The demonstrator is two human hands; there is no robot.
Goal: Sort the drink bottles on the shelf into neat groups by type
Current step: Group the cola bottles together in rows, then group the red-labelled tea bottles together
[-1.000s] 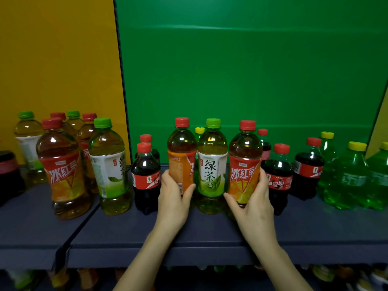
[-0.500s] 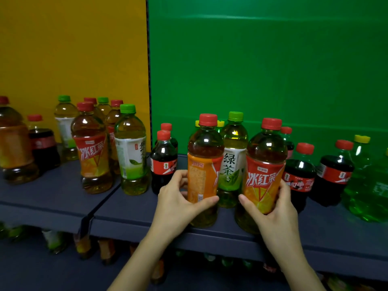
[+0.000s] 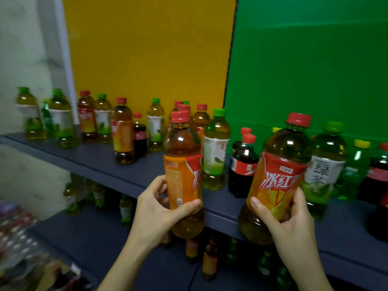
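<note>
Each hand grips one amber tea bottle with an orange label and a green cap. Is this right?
No: the head view shows red caps, not green. The left hand grips one orange-labelled amber tea bottle; the right hand grips the other tea bottle.

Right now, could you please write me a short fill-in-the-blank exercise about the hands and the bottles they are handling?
1. The left hand grips a tea bottle with a ____ cap.
2. The right hand grips a second tea bottle, so ____ hands are full.
3. The back panel behind the left hand's bottle is ____.
4. Between the two held bottles, the white-labelled bottle has a ____ cap.
Missing words: red, both, yellow, green.
</note>
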